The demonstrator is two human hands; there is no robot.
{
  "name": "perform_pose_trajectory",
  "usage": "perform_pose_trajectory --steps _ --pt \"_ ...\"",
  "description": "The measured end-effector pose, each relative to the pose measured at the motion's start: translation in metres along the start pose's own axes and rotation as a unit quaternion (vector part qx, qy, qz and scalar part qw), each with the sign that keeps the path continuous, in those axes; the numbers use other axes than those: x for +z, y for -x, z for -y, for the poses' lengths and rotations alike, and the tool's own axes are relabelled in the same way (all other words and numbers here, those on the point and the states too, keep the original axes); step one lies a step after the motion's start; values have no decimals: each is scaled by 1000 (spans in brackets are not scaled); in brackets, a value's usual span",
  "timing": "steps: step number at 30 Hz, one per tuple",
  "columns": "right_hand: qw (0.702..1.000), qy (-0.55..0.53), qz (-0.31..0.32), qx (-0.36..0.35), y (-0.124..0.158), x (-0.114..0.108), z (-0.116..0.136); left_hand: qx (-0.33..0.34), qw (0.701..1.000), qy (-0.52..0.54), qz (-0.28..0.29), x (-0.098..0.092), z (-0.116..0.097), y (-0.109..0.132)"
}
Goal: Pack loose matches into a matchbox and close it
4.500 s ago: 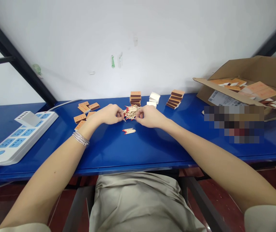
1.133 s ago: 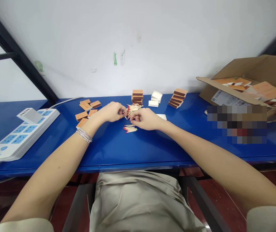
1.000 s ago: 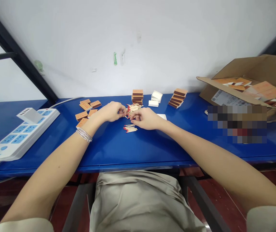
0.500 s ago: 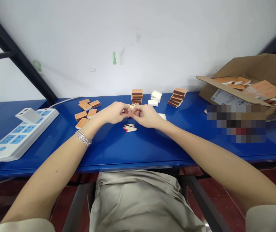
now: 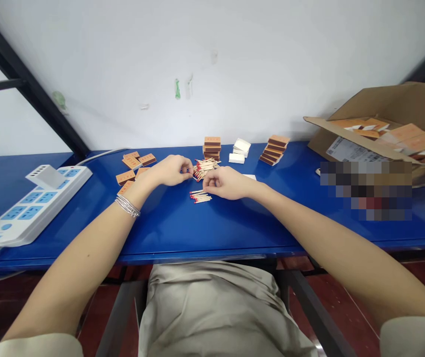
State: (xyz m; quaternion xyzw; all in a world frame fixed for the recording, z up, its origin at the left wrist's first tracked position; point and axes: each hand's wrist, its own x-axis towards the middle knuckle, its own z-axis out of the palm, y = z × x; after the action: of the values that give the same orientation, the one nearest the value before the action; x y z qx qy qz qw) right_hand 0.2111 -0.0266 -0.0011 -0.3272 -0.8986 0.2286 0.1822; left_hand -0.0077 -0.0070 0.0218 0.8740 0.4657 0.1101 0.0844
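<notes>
A loose pile of red-tipped wooden matchsticks (image 5: 205, 168) lies crossed on the blue table. My left hand (image 5: 171, 171) is at its left end, fingertips pinched against the matchsticks. I cannot tell whether they grip any. My right hand (image 5: 225, 182) rests just right of the pile, fingers curled, with nothing clearly in them. Below it, nearer me, lies a small neat row of matchsticks (image 5: 200, 197), heads pointing left.
On the blue table (image 5: 205, 233) stand stacked matchboxes (image 5: 211, 148) behind the pile, white inner trays (image 5: 237, 157), and another stack (image 5: 275, 150). Orange sleeves (image 5: 134, 166) lie left, beside a white power strip (image 5: 34, 201). An open cardboard box (image 5: 379, 134) sits far right.
My hands have drawn apart from where they met over the pile, uncovering it. The pile is smaller than in the earliest frame, and the row in front of it looks slightly fuller.
</notes>
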Motion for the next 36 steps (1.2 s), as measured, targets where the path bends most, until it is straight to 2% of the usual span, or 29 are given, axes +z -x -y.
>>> perform_pose_trajectory --steps 3,10,18,23,28,32,36 --pt "1000 -4 14 8 1 -2 3 14 1000 -7 16 4 4 -2" --pt "1000 17 -7 16 0 -1 0 6 999 -23 25 10 6 -5" --pt "997 1 -74 22 -2 3 -8 25 998 -45 41 5 4 -3" --pt "996 8 -80 31 -2 3 -7 15 996 -64 58 7 2 -3" --pt "995 9 -93 38 -2 4 -5 20 996 -51 73 1 -4 1" --pt "994 4 -110 14 -3 7 -4 20 996 -20 87 -8 -16 7" --pt "994 4 -108 -1 -3 9 -4 36 994 -3 105 -9 -26 7"
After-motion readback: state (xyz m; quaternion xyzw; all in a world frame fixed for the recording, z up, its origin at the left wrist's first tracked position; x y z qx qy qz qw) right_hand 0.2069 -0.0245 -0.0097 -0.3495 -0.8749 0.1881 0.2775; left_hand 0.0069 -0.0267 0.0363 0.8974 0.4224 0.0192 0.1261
